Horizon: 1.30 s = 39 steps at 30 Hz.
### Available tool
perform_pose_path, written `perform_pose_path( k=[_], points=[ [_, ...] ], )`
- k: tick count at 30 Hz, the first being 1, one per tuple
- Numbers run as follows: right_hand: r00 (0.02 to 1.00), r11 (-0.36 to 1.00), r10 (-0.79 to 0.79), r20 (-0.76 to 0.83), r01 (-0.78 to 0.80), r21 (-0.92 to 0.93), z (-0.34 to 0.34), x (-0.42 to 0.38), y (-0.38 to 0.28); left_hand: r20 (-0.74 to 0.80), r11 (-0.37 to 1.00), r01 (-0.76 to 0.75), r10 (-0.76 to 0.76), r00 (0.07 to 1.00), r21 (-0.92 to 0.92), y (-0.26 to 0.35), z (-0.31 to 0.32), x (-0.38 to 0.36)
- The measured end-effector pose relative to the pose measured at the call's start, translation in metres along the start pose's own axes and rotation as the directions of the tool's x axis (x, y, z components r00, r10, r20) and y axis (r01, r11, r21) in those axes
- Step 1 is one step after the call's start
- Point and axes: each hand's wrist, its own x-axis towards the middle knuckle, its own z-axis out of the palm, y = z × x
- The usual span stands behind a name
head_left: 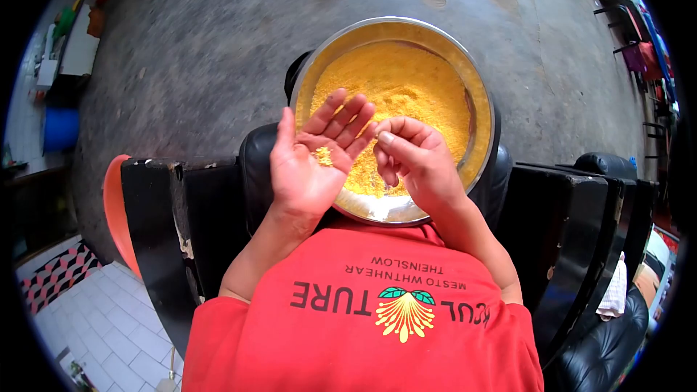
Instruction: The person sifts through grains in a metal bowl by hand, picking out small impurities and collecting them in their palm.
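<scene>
My left hand (317, 156) is palm up with its fingers stretched out, above the left side of a round metal basin (483, 120). A small heap of yellow grains (323, 156) lies on its palm. Coarse yellow meal, like ground corn (414, 83), covers the basin's floor, thinner towards the near side. My right hand (415, 156) is over the basin, close beside the left fingertips. Its thumb and index finger are pinched together; whatever is between them is too small to make out. The basin rests at my lap.
Black armrests (559, 232) flank me on both sides. An orange-red rounded object (118, 207) stands beyond the left one. Grey concrete floor (203, 51) stretches ahead. A blue container (61, 129) is far left, and a white cloth (614, 290) hangs at the right.
</scene>
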Motion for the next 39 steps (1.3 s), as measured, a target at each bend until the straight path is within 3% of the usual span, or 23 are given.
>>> perform_pose_path(
  k=[3, 5, 7, 10, 19, 22, 25, 29, 31, 33, 36, 39],
  points=[
    [0.984, 0.904, -0.178, 0.005, 0.166, -0.393, 0.023, -0.007, 0.004, -0.124, 0.997, 0.030, -0.021, 0.992, 0.071, -0.012, 0.007, 0.003],
    [0.877, 0.497, -0.452, 0.165, 0.401, -0.770, 0.025, -0.007, 0.013, -0.107, 0.997, 0.078, -0.076, 0.991, 0.016, -0.017, 0.009, 0.003],
    [0.777, 0.334, -0.578, 0.250, 0.504, -0.796, 0.024, -0.004, 0.019, -0.088, 0.996, 0.094, -0.093, 0.992, 0.000, -0.020, 0.010, 0.003],
    [0.800, 0.366, -0.552, 0.234, 0.485, -0.794, 0.028, -0.007, 0.014, -0.087, 0.996, 0.087, -0.086, 0.992, 0.006, -0.018, 0.011, 0.002],
    [0.673, 0.051, -0.610, 0.419, 0.561, -0.827, 0.023, -0.001, 0.015, -0.049, 0.996, 0.086, -0.086, 0.995, -0.003, -0.014, 0.006, 0.002],
    [0.672, 0.145, -0.645, 0.362, 0.574, -0.806, 0.025, 0.001, 0.019, -0.056, 0.995, 0.085, -0.087, 0.995, -0.043, -0.011, 0.005, 0.001],
    [0.715, 0.154, -0.603, 0.354, 0.540, -0.827, 0.025, -0.005, 0.011, -0.004, 0.995, 0.088, -0.088, 0.996, -0.053, -0.009, -0.002, 0.002],
    [0.725, 0.353, -0.682, 0.095, 0.439, -0.826, 0.014, 0.001, 0.016, 0.075, 0.991, -0.041, 0.051, 0.996, -0.128, 0.017, 0.000, 0.002],
    [0.892, 0.614, -0.453, -0.001, 0.311, -0.725, 0.003, 0.005, 0.025, 0.151, 0.975, -0.154, 0.178, 0.972, -0.160, 0.041, -0.008, -0.001],
    [0.947, 0.671, -0.294, 0.130, 0.301, -0.678, 0.010, 0.008, 0.037, 0.211, 0.963, -0.236, 0.259, 0.943, -0.129, 0.062, -0.016, -0.006],
    [0.930, 0.602, -0.123, 0.347, 0.348, -0.718, 0.021, 0.021, 0.048, 0.177, 0.947, -0.309, 0.319, 0.931, -0.081, 0.075, -0.020, -0.014],
    [0.973, 0.806, -0.224, 0.051, 0.214, -0.552, 0.012, 0.043, 0.051, 0.160, 0.950, -0.301, 0.312, 0.937, -0.088, 0.074, -0.023, -0.018]
  ],
)
